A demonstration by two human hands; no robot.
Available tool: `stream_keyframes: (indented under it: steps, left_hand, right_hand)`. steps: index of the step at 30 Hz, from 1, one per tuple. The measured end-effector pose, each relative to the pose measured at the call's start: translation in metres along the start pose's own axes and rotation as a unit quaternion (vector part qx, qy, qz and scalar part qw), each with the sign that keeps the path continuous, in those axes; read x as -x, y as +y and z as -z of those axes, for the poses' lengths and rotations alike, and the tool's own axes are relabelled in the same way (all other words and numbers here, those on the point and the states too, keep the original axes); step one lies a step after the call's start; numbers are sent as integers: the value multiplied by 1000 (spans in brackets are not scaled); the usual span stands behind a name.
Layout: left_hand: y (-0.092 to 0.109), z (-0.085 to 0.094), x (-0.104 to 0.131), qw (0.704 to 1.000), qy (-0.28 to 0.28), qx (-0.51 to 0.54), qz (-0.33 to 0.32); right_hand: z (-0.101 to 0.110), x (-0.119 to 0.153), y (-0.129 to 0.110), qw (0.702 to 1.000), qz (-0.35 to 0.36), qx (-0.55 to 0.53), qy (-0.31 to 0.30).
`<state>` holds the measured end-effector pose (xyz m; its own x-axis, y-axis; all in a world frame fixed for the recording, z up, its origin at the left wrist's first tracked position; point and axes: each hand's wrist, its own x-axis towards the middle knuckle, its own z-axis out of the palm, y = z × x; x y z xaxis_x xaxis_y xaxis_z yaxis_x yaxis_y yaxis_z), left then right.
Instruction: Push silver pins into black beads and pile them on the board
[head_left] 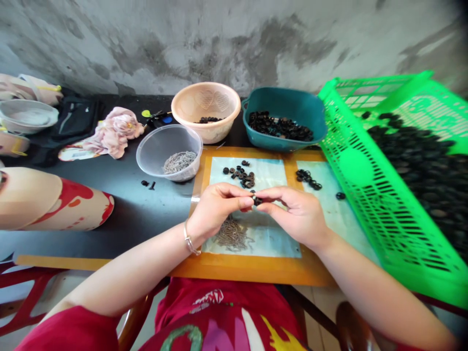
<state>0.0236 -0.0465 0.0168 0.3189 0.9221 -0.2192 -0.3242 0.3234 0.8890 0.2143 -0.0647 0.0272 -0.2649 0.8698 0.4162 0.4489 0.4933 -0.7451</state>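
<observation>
My left hand (pixel 219 204) and my right hand (pixel 298 212) meet over the table, both closed in a pinch on a small round black part (pixel 258 200). Its details are mostly covered by the fingertips. Just beyond the fingers lies a loose group of black ring-like parts (pixel 245 178) on the pale blue sheet (pixel 272 239). A pile of thin metal pins (pixel 232 235) rests on that sheet beside my left wrist. More black rings (pixel 309 179) lie past my right hand.
A clear bowl (pixel 146 158) holds metal pins. Behind it, a peach basin (pixel 204 92) and a teal basin (pixel 263 100) contain black parts. The green crate (pixel 356 168), full of black parts, borders the right side. A patterned cylinder (pixel 86 204) and pink cloth (pixel 119 129) lie left.
</observation>
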Motion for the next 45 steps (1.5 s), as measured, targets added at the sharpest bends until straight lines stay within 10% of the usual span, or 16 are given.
stream_keyframes:
  steps: [19,29,45]
  left_hand:
    - [2,4,-1,989,-83,66,108]
    - [1,-1,1,994,-47,63,79]
    - [-12,-5,10,945,-34,-270,-184]
  right_hand:
    - [-10,2,4,989,138,3,-53]
    - [-11,0,5,987,155,32,17]
    - [-13,-2,10,990,136,26,29]
